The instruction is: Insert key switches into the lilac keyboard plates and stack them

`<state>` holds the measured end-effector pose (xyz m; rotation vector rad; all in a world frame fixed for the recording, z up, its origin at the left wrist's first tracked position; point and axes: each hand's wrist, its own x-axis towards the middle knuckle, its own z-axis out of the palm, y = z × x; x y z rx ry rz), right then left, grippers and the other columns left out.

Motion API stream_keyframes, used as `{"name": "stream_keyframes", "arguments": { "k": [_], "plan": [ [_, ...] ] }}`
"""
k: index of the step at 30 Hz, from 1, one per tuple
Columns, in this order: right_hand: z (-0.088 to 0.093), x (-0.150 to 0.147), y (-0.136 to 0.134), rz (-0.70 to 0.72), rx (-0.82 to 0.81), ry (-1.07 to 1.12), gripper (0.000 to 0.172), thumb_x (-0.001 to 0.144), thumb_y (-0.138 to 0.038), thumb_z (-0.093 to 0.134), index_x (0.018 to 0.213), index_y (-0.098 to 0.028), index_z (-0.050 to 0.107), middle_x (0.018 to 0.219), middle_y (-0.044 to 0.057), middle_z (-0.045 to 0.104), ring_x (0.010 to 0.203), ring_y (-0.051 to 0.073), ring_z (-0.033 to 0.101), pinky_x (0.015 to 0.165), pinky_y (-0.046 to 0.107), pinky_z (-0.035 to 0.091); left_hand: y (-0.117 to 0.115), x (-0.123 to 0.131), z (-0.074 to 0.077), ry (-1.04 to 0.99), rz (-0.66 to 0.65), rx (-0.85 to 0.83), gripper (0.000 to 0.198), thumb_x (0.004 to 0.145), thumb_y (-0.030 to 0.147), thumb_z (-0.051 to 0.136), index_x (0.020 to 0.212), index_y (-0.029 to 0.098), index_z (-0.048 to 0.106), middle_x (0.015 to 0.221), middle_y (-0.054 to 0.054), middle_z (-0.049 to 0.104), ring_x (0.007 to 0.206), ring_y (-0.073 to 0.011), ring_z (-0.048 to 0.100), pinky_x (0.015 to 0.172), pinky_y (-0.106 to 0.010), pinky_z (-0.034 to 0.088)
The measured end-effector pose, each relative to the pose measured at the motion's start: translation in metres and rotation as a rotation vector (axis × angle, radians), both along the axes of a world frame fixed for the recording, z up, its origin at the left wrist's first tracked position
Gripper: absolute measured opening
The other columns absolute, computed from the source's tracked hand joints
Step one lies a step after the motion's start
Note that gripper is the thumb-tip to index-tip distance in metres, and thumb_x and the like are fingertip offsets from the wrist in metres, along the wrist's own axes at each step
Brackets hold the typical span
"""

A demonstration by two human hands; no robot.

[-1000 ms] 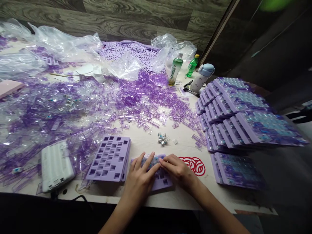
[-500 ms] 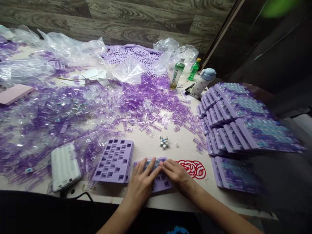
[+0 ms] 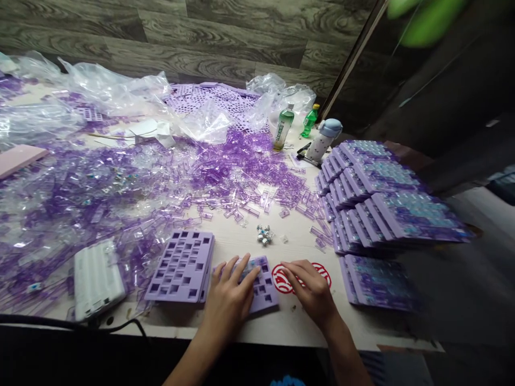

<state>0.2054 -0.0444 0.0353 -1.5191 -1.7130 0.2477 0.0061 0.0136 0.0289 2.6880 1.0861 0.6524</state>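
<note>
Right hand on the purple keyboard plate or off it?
Off: the right hand sits over the red mark on the table, clear of the plate.

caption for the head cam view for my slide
Left hand on a purple keyboard plate, right hand beside it on a red table mark, stacked plates nearby.

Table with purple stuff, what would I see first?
A heap of clear purple plastic pieces covers the middle and left of the white table. Stacked lilac plates full of pale blue keys rise on the right. Up front, the left hand rests on a lilac plate.
</note>
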Motion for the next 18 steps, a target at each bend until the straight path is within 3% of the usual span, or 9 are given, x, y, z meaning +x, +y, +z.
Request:
{"name": "stream_keyframes", "arguments": {
  "k": [8,14,18],
  "plan": [
    [-0.013,0.027,-0.019,-0.116,-0.141,-0.09,0.018,0.092,-0.021,0.045,0.095,-0.018,0.062,0.087,0.007,0.063,0.085,0.022,0.057,0.077,0.039,0.047,-0.006,0.007,-0.009,0.063,0.034,0.072,0.031,0.082,0.02,0.052,0.11,0.03,0.061,0.132,-0.004,0.049,0.117,-0.0315,0.047,0.09,-0.046,0.037],
    [-0.014,0.055,-0.004,-0.344,-0.277,-0.341,0.023,0.086,-0.016,0.05,0.105,-0.014,0.061,0.105,0.014,0.058,0.1,0.027,0.053,0.086,0.044,0.045,-0.015,0.015,-0.012,0.032,0.061,0.083,0.029,0.085,0.024,0.048,0.111,0.021,0.06,0.132,-0.009,0.049,0.118,-0.0303,0.046,0.097,-0.048,0.032],
    [0.006,0.049,0.027,-0.208,-0.419,-0.476,0.023,0.083,-0.013,0.056,0.106,-0.015,0.06,0.105,0.013,0.059,0.102,0.026,0.053,0.087,0.039,0.044,-0.024,0.018,-0.017,0.073,0.037,0.112,0.046,0.084,0.026,0.048,0.129,0.017,0.045,0.136,-0.009,0.044,0.124,-0.0313,0.039,0.1,-0.047,0.027]
  ]
}}
